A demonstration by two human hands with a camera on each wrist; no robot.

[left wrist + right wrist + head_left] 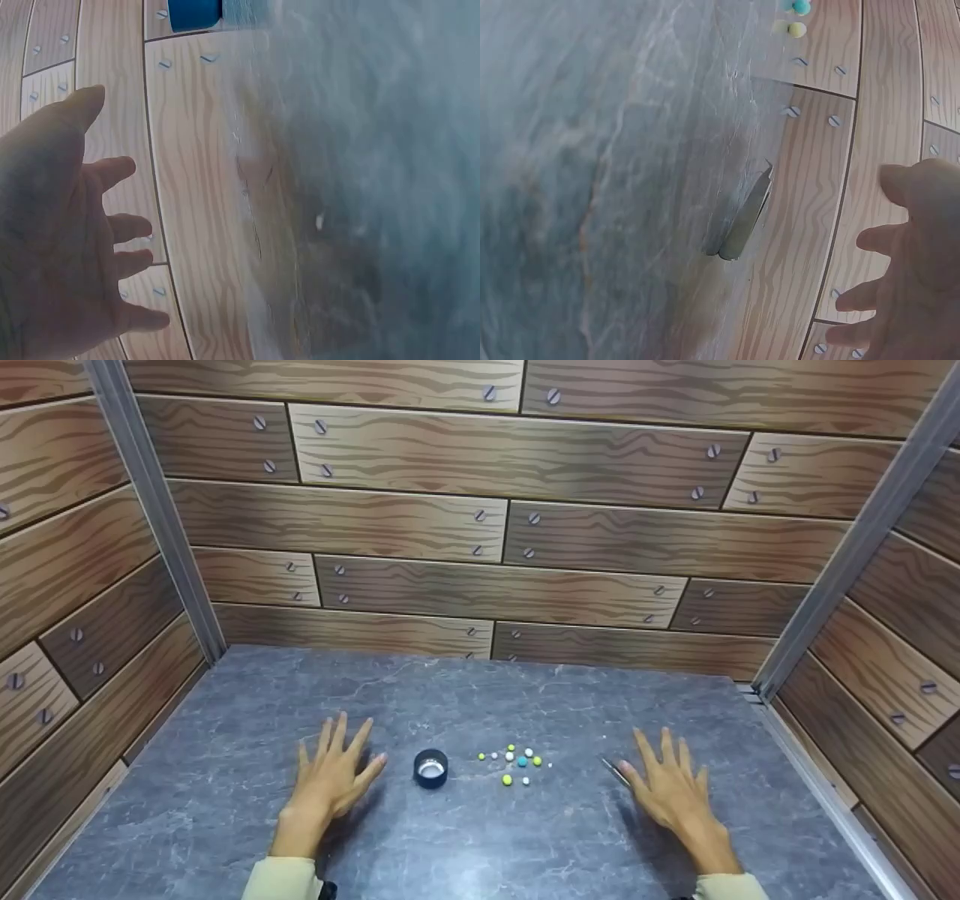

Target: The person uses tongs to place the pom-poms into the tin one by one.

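Observation:
My left hand point(330, 776) hovers with spread fingers just above the table, left of a small round dark cup point(417, 771) with a silvery inside. The cup's side also shows as a blue shape point(195, 15) at the top of the left wrist view. Several small balls lie scattered right of the cup, among them a blue ball point(523, 762), a yellow-green ball point(507, 780) and a white ball point(529, 752). Slim metal tweezers point(744, 225) with a bent tip lie beside the thumb of my right hand point(670, 789), whose fingers are spread and hold nothing.
The grey marbled table point(450, 840) reaches back to a wall point(517, 532) printed with wooden planks. Similar panels stand at left and right. Metal posts point(161, 510) mark the corners, and a metal rail point(817, 802) follows the table's right edge.

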